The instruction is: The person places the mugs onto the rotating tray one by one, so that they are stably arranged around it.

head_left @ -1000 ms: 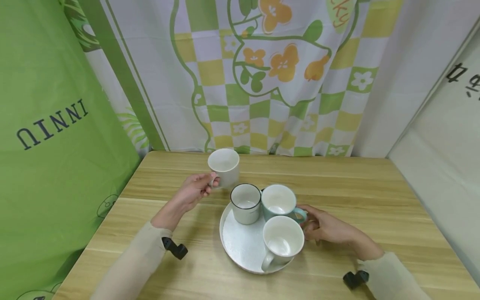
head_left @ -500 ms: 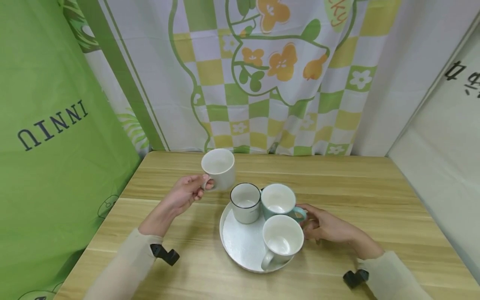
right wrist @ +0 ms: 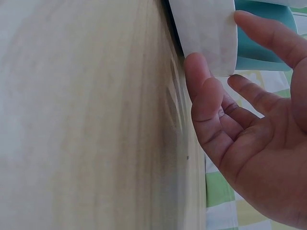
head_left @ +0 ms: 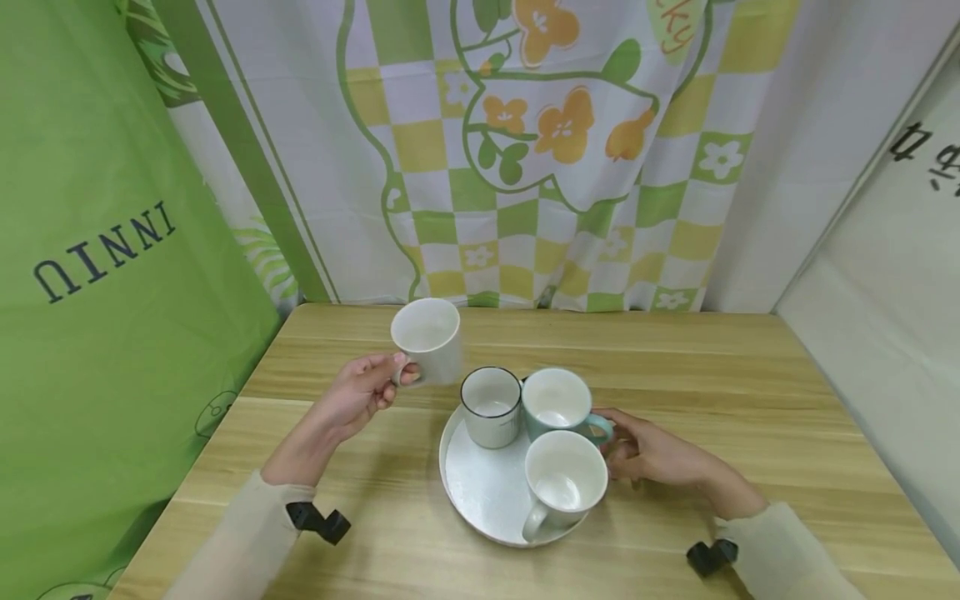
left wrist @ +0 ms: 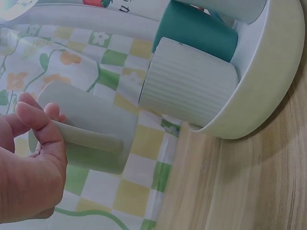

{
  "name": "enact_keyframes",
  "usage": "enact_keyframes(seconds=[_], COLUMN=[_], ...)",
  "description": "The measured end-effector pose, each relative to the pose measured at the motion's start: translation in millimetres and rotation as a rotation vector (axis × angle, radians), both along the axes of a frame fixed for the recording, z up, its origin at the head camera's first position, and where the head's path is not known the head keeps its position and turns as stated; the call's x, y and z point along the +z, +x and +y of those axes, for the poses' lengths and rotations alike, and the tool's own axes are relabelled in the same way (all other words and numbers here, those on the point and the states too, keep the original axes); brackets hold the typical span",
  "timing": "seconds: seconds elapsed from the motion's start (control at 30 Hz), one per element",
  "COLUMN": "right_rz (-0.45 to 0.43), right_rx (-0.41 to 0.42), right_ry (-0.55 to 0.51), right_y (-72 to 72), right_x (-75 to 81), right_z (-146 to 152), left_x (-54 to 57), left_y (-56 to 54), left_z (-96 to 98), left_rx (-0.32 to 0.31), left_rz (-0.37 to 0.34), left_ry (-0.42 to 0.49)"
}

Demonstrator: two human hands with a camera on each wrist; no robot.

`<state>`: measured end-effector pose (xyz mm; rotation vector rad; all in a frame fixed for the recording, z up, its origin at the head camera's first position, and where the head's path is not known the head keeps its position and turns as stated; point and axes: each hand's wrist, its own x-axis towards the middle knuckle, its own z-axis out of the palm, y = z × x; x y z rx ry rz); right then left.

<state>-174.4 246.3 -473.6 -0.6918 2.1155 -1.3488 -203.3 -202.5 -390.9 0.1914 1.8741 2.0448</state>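
My left hand (head_left: 360, 390) pinches the handle of a plain white mug (head_left: 438, 346) at the back left, off the tray. In the left wrist view that mug (left wrist: 103, 120) hangs clear of the wood. A round white tray (head_left: 472, 500) bears a ribbed white mug with a black rim (head_left: 491, 417), a teal mug with white inside (head_left: 555, 400) and a white mug (head_left: 566, 475) at the front. My right hand (head_left: 652, 450) holds the tray's right side. The right wrist view shows its thumb on the wall's rim (right wrist: 211, 38) and curled fingers lower on the wall.
The wooden table (head_left: 750, 400) extends around the tray on all sides. A checked curtain (head_left: 525, 167) hangs along the back edge, with a green cloth (head_left: 112, 250) at the left and a pale cloth (head_left: 892, 333) at the right.
My left hand has moved left and slightly toward me with the white mug, widening the gap to the ribbed mug. The right hand, the tray and its mugs have stayed put.
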Motion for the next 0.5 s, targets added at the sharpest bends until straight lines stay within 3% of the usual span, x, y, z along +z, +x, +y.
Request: enact_keyframes(seconds=[0.5], right_rz=[-0.009], right_rx=[-0.008], right_ry=[0.017], right_y=[-0.7], right_x=[0.8], right_z=[0.5], left_x=[7.6], left_y=[16.8], left_z=[-9.8], left_rx=[-0.072], left_rz=[0.035], left_ry=[0.06])
